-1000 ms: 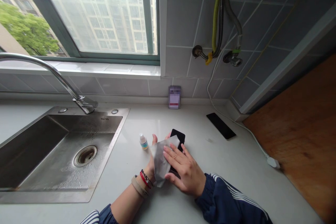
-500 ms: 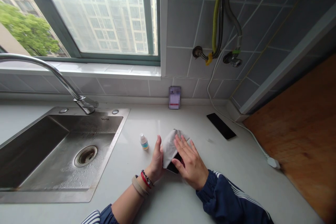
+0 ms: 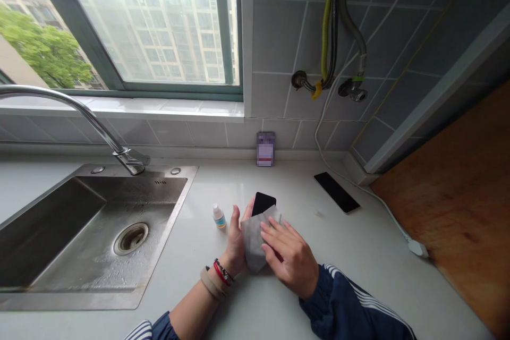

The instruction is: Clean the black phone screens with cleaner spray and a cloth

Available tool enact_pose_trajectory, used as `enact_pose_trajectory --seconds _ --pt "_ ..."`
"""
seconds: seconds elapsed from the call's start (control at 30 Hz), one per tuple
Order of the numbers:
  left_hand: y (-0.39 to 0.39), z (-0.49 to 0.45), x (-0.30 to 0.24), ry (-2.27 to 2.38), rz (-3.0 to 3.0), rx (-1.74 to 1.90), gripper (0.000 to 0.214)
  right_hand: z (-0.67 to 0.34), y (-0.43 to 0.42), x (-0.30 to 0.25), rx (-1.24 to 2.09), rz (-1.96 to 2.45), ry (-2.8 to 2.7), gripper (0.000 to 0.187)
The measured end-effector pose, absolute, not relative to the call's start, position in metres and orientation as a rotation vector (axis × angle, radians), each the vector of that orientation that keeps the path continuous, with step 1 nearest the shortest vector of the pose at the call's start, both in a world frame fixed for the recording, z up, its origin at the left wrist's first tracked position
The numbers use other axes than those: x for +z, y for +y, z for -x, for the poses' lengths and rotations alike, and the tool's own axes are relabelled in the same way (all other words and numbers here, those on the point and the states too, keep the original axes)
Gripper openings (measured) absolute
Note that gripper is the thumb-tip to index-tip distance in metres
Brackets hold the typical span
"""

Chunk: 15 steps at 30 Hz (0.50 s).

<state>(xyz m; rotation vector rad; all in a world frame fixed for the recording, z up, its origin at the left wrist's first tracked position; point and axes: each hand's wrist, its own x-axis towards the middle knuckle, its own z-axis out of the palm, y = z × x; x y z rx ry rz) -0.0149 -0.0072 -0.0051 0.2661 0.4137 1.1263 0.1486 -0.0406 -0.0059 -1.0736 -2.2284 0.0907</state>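
Note:
My left hand point(image 3: 238, 241) holds a black-screened smartphone point(image 3: 263, 203) from its left side, thumb up along the edge. Over the lower part of the screen lies a light grey cloth point(image 3: 255, 241). With its fingers flat on the cloth, my right hand point(image 3: 292, 252) presses it against the phone. The phone's top end shows above the cloth; its lower end is covered. Just left of my left hand stands a small white bottle point(image 3: 219, 217) with a blue and yellow label.
A steel sink point(image 3: 143, 289) with a chrome faucet point(image 3: 91, 119) is on the left. On the white counter point(image 3: 191, 271), a black flat phone-like slab point(image 3: 337, 192) lies at the right, near a white cable plug point(image 3: 417, 248). Another phone point(image 3: 265, 149) leans on the back wall.
My right hand has drawn the cloth down the phone toward me. The screen's top end is now uncovered, and its lower end, bare before, is under the cloth.

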Motion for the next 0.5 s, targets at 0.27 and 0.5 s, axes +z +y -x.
enact_pose_trajectory --seconds 0.27,0.5 --pt "-0.011 0.012 -0.01 0.416 -0.374 1.068 0.086 -0.153 -0.033 -0.017 0.051 1.343 -2.204 0.067" --pt "-0.014 0.011 -0.016 0.37 -0.44 1.054 0.082 -0.155 -0.029 -0.021 0.079 1.407 -2.154 0.075"
